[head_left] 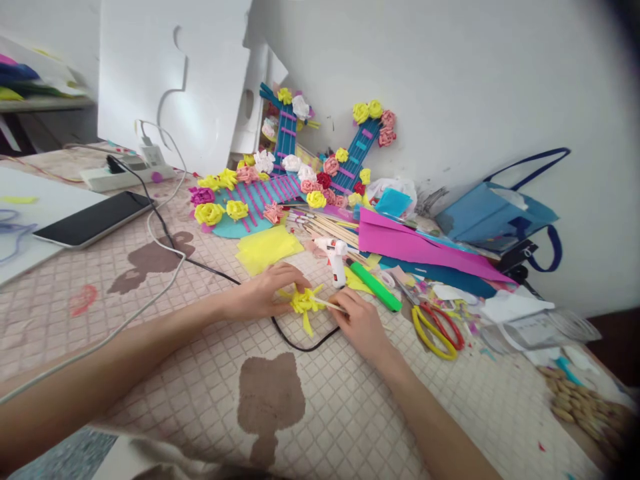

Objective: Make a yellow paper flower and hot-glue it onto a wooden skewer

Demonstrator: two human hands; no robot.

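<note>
Near the middle of the table, my left hand (267, 291) has its fingers closed on the edge of a yellow paper flower (305, 303) with loose pointed strips. My right hand (363, 323) pinches a thin wooden stick (327, 304), whose far end reaches into the flower. Just beyond my hands lies a white hot glue gun (333, 257). A stack of yellow crepe paper (270, 249) is behind my left hand, and a green glue-stick-like tube (375, 287) lies beyond my right hand.
Scissors with yellow and red handles (437, 330) lie at the right, near paper scraps and peanuts (575, 400). Paper-flower-decorated letter shapes (260, 197) lean against the wall. A tablet or phone (97, 219), power strip (120, 175) and cables cross the left side.
</note>
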